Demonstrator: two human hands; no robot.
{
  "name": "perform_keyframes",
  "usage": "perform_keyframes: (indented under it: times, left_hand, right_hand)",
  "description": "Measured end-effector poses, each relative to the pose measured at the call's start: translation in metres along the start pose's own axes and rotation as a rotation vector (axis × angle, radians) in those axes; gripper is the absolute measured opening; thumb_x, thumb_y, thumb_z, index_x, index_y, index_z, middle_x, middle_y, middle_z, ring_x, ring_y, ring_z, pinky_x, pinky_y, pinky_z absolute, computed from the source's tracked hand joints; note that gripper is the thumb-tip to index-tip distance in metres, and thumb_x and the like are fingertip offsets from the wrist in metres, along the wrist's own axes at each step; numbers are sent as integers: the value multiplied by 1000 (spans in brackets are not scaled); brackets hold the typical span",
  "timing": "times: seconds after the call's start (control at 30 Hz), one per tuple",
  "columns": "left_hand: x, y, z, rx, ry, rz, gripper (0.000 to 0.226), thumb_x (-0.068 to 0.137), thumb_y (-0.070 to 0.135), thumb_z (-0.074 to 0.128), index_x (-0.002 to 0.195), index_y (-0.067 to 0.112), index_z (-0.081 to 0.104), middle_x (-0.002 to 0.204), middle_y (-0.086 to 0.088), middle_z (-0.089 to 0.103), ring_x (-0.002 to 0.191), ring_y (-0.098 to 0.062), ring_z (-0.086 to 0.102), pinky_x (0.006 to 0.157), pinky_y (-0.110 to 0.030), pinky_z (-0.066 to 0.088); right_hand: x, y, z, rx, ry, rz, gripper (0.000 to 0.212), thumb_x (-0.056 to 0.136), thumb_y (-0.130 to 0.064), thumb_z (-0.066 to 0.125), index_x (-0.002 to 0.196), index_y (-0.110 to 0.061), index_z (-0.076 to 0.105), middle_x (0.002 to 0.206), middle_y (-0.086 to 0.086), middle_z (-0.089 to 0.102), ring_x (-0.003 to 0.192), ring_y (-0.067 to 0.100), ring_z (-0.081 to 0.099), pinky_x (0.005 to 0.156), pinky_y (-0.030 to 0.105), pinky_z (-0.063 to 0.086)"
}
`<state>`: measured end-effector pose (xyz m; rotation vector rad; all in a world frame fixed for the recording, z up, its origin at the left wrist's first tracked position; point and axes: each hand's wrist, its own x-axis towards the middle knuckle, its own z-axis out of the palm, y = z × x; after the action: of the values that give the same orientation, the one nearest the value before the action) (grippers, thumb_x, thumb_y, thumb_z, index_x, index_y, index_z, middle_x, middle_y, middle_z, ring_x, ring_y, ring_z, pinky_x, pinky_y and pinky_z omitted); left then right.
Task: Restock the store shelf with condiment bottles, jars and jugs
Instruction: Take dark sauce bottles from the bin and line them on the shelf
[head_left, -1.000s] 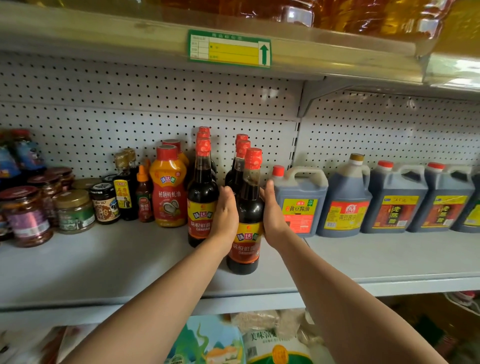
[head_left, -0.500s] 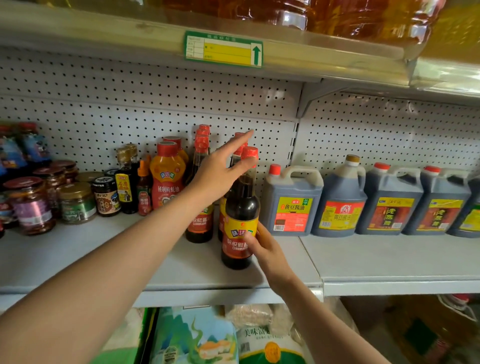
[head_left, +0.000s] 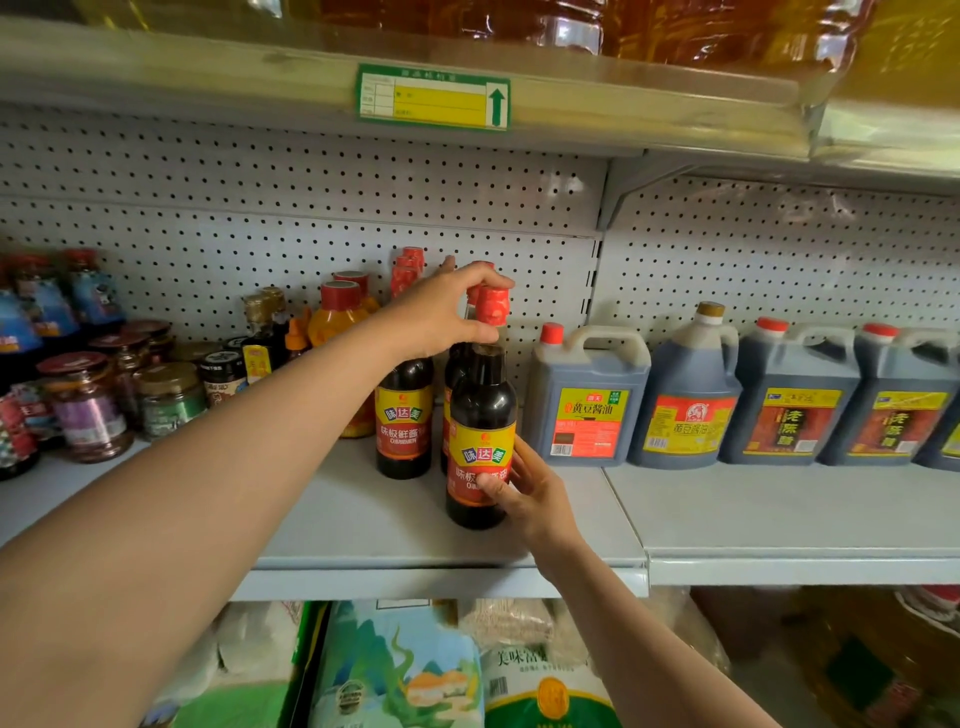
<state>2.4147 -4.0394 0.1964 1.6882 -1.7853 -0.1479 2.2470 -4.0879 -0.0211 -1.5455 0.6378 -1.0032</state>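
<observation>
A dark soy sauce bottle (head_left: 480, 441) with a red cap (head_left: 492, 305) stands upright near the front of the grey shelf (head_left: 363, 525), just ahead of two matching bottles (head_left: 404, 415). The left hand (head_left: 441, 317) curls over its top, fingers and thumb pinching round the neck and cap. The right hand (head_left: 530, 493) grips the lower body, thumb pressed on the yellow-and-red label (fingers wrapped behind, mostly hidden). A soy sauce jug (head_left: 589, 397) stands just beside it on the right; jars (head_left: 88, 410) crowd the shelf's left end.
</observation>
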Motion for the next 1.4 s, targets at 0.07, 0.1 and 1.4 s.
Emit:
perform_keyframes:
  times: [0.07,0.1,1.4]
  left_hand:
    - [4,-2,2,3,0,14,53,83,29,76,126,47,50,150,-3,39,140,-25,35,109,-40,33]
    - [6,-3,4,-1,3,22,52,83,28,76,126,46,51,145,-1,43,135,-24,41,105,-39,36]
    - [67,-29,8,158,24,-5,50,87,18,72,130,29,48,120,-7,47,111,-26,51,83,-29,36]
  right_hand:
    - [1,0,-1,-15,2,-6,61,86,-15,78,143,-20,55,128,3,70,121,23,64,106,50,50]
    - [2,1,-2,-24,4,-11,60,87,-13,77,143,-21,55,127,3,70,121,23,64,105,51,51]
    - [82,31,7,-91,71,-68,61,87,-21,79,143,-26,55,129,-2,70,122,18,64,107,49,50]
